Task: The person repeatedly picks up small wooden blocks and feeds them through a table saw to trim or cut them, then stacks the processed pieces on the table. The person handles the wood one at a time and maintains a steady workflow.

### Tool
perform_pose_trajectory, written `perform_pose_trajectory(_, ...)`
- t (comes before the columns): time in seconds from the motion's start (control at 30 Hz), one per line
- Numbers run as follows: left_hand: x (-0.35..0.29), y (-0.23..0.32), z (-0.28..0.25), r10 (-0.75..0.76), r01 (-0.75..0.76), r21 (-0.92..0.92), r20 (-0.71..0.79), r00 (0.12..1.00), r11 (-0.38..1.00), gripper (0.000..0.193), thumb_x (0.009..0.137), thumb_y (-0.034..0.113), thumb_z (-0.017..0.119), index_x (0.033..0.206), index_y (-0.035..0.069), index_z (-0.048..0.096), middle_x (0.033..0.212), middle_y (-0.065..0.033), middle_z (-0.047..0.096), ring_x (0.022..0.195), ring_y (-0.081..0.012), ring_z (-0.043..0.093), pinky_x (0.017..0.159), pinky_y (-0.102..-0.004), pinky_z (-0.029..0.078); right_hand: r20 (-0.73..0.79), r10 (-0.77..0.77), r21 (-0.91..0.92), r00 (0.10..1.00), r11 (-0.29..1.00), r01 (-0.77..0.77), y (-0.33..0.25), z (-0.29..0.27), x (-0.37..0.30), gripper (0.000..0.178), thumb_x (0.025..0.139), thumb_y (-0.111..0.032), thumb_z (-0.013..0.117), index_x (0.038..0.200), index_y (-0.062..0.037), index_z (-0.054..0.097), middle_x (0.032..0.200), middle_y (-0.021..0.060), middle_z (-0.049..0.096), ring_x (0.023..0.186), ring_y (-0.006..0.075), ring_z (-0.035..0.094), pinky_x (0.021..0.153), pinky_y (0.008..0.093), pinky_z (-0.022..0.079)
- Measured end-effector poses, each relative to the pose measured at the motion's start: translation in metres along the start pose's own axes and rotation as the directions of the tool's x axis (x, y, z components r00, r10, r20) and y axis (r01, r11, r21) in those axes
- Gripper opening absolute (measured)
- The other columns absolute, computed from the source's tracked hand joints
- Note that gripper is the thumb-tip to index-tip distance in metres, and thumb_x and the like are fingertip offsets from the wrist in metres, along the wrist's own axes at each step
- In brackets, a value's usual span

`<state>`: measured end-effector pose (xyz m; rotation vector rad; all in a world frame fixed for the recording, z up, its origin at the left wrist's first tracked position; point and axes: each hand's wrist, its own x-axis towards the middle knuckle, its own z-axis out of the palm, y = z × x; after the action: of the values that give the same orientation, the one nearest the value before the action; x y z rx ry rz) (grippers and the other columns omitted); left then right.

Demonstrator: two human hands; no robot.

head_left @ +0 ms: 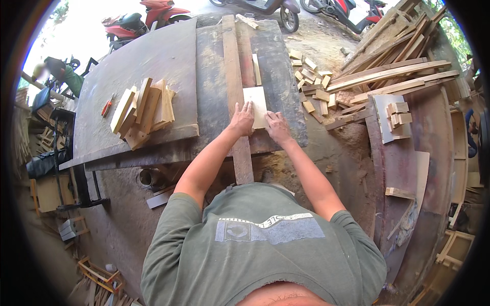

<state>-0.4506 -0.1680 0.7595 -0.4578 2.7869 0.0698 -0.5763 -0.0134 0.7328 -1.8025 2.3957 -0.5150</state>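
Observation:
A short pale wooden board point(259, 97) lies on the dark worktable point(212, 102), against the right side of a long brown plank point(232, 61). My left hand point(242, 120) rests with fingers stretched out over the plank and the board's left edge. At the board's near right corner, my right hand point(277, 126) has its fingers bent onto the edge; its thumb is hidden. Beyond the board, a narrow wooden strip point(256, 70) lies lengthwise, with a reddish patch between it and the plank.
Left on the table are a stack of wood pieces point(145, 109) and red-handled pliers point(107, 105). Cut blocks point(314, 84) lie on the ground to the right, near long timbers point(390, 74). Motorbikes point(135, 23) stand beyond. A person point(66, 74) is at far left.

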Motion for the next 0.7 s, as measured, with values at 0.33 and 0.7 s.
perform_pose_trajectory(0.33,0.032,-0.029,-0.019,0.008,-0.008,0.045,-0.003,1.0,0.999,0.1,0.082,0.048,0.078,0.152,-0.011,0.037,0.166,-0.0252,0.026,0.156,-0.0347,0.023,0.123,-0.0678,0.015,-0.112,0.061,-0.173,0.992,0.982,-0.08,0.064,0.002,0.023,0.07,0.087,-0.036,0.076,0.147,-0.0092,0.052,0.148,0.0161,0.05,0.13,0.0367,0.049,0.11,0.0483,0.042)
perform_pose_trajectory(0.7,0.069,-0.06,-0.027,0.01,-0.01,0.037,0.011,1.0,0.999,0.104,0.081,0.049,0.078,0.155,-0.009,0.033,0.167,-0.0224,0.028,0.156,-0.0333,0.026,0.12,-0.074,0.012,-0.011,0.804,0.264,0.594,0.576,-0.774,0.124,0.027,-0.017,0.075,0.102,-0.065,0.041,0.132,-0.0002,0.061,0.121,0.0321,0.066,0.113,0.0486,0.064,0.098,0.0544,0.049)
